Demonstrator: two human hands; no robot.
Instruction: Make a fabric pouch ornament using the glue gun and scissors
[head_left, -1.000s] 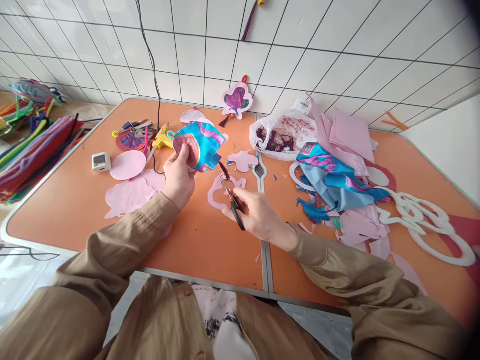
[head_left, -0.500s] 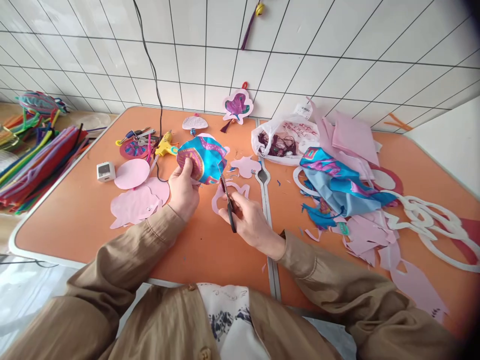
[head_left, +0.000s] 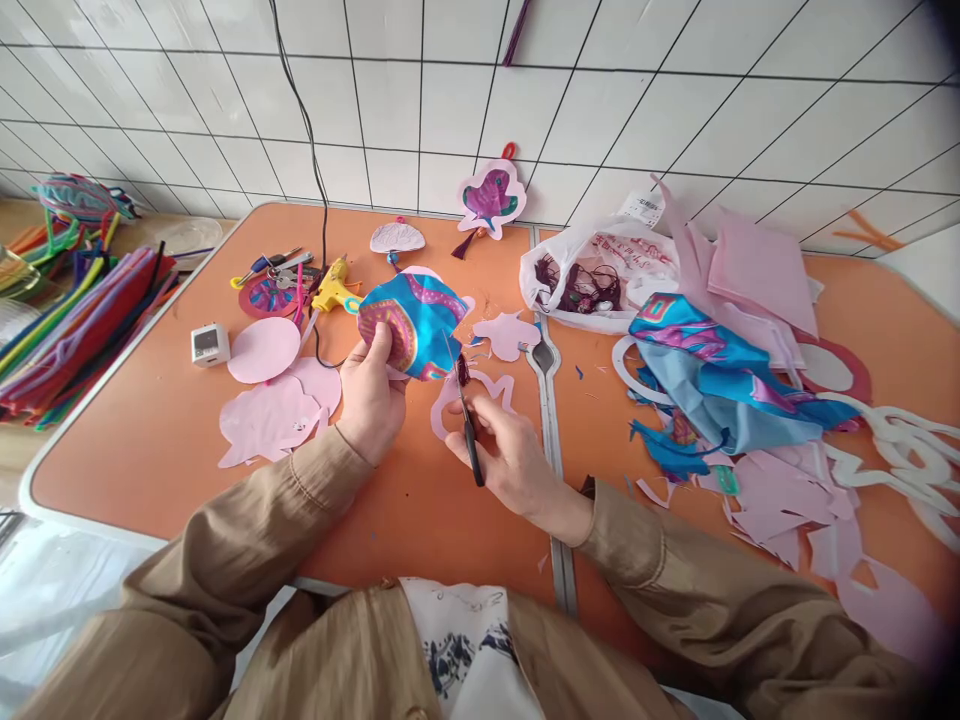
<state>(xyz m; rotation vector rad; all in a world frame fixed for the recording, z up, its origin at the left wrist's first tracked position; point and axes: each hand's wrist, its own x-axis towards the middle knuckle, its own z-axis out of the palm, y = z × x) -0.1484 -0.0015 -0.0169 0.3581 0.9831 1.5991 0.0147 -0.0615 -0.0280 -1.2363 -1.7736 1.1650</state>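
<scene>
An orange bench (head_left: 465,545) stands against a white tiled wall (head_left: 382,110) in the head view. Above it, the left hand (head_left: 375,405) pinches blue patterned fabric (head_left: 431,315) between thumb and fingers; the right hand (head_left: 517,455) is closed around black-handled scissors (head_left: 472,450). Over the last second the scissors have swung steeper, blades at the fabric's lower-right edge: trimming seems under way. They point away from the wearer, slightly left; the fabric's longer axis runs roughly crosswise.

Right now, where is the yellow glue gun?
In the head view, the glue gun lies left of centre on the orange table, between keys and the held fabric.
</scene>
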